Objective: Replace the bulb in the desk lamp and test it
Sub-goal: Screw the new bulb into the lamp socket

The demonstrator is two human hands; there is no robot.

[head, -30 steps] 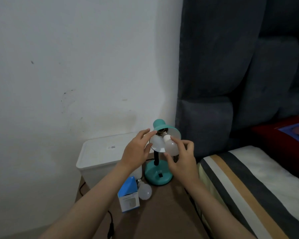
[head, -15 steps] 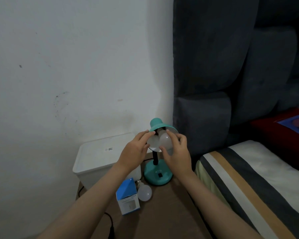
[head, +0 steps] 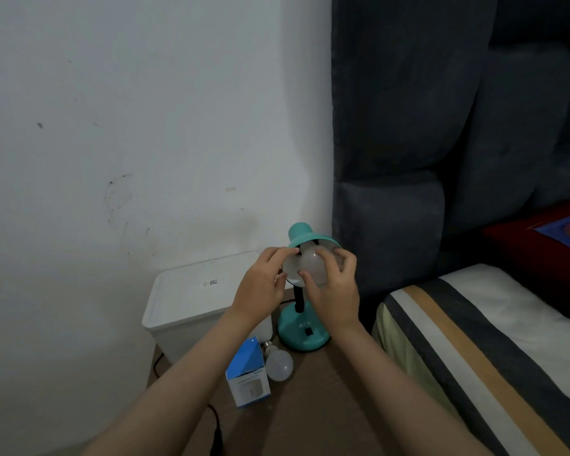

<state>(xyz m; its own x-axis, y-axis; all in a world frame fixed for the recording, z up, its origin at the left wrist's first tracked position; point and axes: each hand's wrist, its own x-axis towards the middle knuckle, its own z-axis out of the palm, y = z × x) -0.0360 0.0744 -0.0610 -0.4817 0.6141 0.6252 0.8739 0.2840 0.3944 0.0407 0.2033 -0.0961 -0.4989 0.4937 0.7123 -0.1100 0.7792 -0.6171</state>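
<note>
Surroundings: white lidded bin (head: 198, 291) behind the left forearm; blue-and-white bulb box (head: 248, 373) and a loose bulb (head: 278, 365) lie on the brown tabletop (head: 310, 416), just beside the lamp base (head: 303, 334); dark headboard (head: 408, 126) and striped bedding (head: 474, 340) to the right.
Lamp: teal desk lamp, shade (head: 305, 236) tilted toward the camera.
Bulb in shade: white bulb (head: 311, 264) sits inside the shade mouth.
Right hand (head: 333, 291): fingers curled around that bulb, gripping it.
Left hand (head: 264, 284): fingertips closed on the shade rim.
Obscured: socket and bulb thread hidden; lamp stem partly covered by the hands.
</note>
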